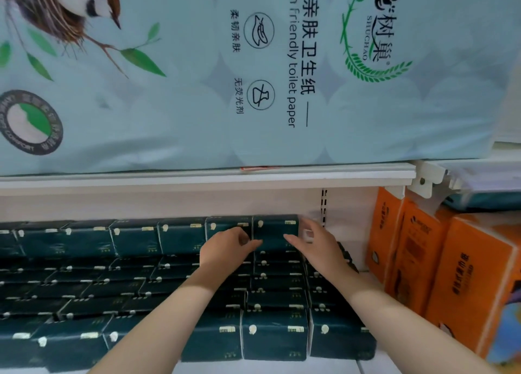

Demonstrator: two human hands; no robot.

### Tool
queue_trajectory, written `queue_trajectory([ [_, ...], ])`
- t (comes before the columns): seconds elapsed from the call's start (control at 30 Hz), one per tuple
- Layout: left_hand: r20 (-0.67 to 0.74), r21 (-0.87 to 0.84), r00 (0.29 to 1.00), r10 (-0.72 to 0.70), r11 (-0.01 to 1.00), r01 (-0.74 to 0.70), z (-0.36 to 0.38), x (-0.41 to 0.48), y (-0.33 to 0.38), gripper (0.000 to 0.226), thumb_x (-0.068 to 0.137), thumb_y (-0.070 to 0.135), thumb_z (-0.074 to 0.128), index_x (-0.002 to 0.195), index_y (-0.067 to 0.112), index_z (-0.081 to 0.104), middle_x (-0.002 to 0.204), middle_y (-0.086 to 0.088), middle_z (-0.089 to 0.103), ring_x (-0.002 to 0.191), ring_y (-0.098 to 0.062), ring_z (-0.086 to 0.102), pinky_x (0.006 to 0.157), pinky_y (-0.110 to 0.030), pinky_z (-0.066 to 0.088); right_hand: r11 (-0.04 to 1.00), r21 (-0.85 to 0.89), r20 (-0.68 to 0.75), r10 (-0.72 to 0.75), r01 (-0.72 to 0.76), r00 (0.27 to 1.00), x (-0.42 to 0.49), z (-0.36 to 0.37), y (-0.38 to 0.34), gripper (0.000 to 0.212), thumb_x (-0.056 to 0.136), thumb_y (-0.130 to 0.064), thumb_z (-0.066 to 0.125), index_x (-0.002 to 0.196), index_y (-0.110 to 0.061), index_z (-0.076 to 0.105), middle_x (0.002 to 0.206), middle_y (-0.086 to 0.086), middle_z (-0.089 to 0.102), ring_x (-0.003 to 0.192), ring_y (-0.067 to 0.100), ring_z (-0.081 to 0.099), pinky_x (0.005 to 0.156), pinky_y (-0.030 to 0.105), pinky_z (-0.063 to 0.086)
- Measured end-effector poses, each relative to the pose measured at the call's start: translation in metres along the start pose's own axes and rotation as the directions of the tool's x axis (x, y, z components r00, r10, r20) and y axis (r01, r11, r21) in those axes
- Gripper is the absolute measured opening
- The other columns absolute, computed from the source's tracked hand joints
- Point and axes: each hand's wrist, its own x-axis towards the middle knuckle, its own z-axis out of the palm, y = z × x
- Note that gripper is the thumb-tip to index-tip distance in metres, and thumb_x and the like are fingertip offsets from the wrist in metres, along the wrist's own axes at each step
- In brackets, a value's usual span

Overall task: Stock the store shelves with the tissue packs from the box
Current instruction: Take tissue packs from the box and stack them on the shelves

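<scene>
Dark green tissue packs (180, 277) fill the lower shelf in several rows, stacked higher at the back. Both my arms reach to the back row's rightmost dark green pack (275, 228). My left hand (228, 246) has its fingers curled at the pack's lower left corner, thumb stretched along its bottom edge. My right hand (313, 244) grips the pack's right side, fingers wrapped round the end and thumb on the front face. The box is not in view.
A large pale blue toilet paper pack (253, 77) stands on the white upper shelf (197, 177), close above my hands. Orange tissue packs (439, 266) line the right side. A slotted shelf upright (324, 204) sits behind my right hand.
</scene>
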Motion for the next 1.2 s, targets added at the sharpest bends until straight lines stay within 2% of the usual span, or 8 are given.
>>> queue_trajectory([
  [0.07,-0.017,-0.013,0.999,0.036,0.999,-0.036,-0.009,-0.005,-0.003,0.054,0.086,0.077,0.052,0.118,0.035,0.064,0.109,0.019,0.069,0.091,-0.004,0.063,0.069,-0.025,0.052,1.000,0.001,-0.067,-0.008,0.008,0.998,-0.007,0.000,-0.006,0.047,0.084,-0.055,0.070,0.122,-0.048,0.043,0.110,-0.046,0.039,0.099,-0.029,0.043,0.080,-0.002,0.033],
  [0.17,-0.033,-0.039,0.995,0.094,0.995,-0.095,-0.020,-0.016,-0.010,0.052,0.089,0.074,0.053,0.121,0.034,0.063,0.112,0.020,0.069,0.097,-0.004,0.064,0.078,-0.026,0.054,0.999,0.012,-0.107,0.037,-0.036,0.994,-0.020,0.005,-0.013,0.063,0.085,-0.057,0.069,0.138,-0.038,0.043,0.119,-0.038,0.037,0.111,-0.014,0.040,0.095,0.011,0.033],
  [0.27,-0.027,-0.087,0.987,0.158,0.983,-0.160,-0.025,-0.029,-0.019,0.053,0.091,0.071,0.053,0.126,0.032,0.062,0.119,0.019,0.068,0.106,-0.003,0.064,0.086,-0.027,0.054,0.998,0.035,-0.064,0.060,-0.058,0.996,-0.041,0.012,-0.023,0.048,0.086,-0.054,0.069,0.119,-0.071,0.038,0.111,-0.056,0.040,0.108,-0.026,0.042,0.086,-0.001,0.033],
  [0.37,-0.018,-0.109,0.983,0.182,0.977,-0.183,-0.029,-0.043,-0.025,0.056,0.091,0.069,0.054,0.132,0.031,0.058,0.124,0.017,0.066,0.113,-0.008,0.063,0.091,-0.030,0.054,0.989,0.063,-0.041,0.139,-0.136,0.989,-0.062,0.020,-0.027,0.065,0.086,-0.051,0.070,0.143,-0.045,0.040,0.138,-0.031,0.043,0.129,-0.005,0.043,0.104,0.017,0.034],
  [0.47,0.028,-0.130,0.983,0.181,0.976,-0.176,-0.033,-0.057,-0.030,0.059,0.091,0.069,0.054,0.138,0.033,0.054,0.128,0.017,0.065,0.116,-0.010,0.062,0.092,-0.030,0.052,0.980,0.081,-0.055,0.185,-0.180,0.981,-0.087,0.025,-0.039,0.069,0.086,-0.048,0.072,0.146,-0.031,0.043,0.145,-0.013,0.048,0.133,0.006,0.045,0.110,0.028,0.038],
  [0.8,-0.003,-0.249,0.950,0.312,0.920,-0.303,-0.042,-0.118,-0.055,0.061,0.090,0.066,0.058,0.136,0.024,0.058,0.127,0.005,0.068,0.114,-0.014,0.063,0.093,-0.031,0.052,0.976,-0.053,-0.086,0.208,-0.213,0.974,-0.164,0.024,-0.092,0.073,0.086,-0.055,0.067,0.148,-0.025,0.043,0.148,-0.008,0.049,0.134,0.008,0.046,0.112,0.032,0.040],
  [1.0,-0.038,-0.377,0.960,0.277,0.886,-0.271,-0.053,-0.170,-0.066,0.054,0.088,0.060,0.065,0.131,0.027,0.061,0.119,0.011,0.068,0.105,-0.001,0.058,0.089,-0.025,0.045,0.965,-0.162,0.007,0.210,-0.206,0.978,-0.206,0.018,-0.113,0.072,0.087,-0.058,0.065,0.148,-0.029,0.040,0.150,-0.009,0.047,0.135,0.009,0.044,0.111,0.034,0.040],
  [1.2,-0.026,-0.405,0.982,0.186,0.897,-0.180,-0.058,-0.235,-0.081,0.057,0.088,0.062,0.064,0.134,0.028,0.058,0.120,0.015,0.066,0.112,-0.004,0.056,0.091,-0.030,0.045,0.977,-0.147,0.104,0.173,-0.157,0.979,-0.257,0.023,-0.139,0.071,0.086,-0.058,0.065,0.147,-0.029,0.042,0.148,-0.010,0.047,0.135,0.009,0.044,0.109,0.030,0.038],
])
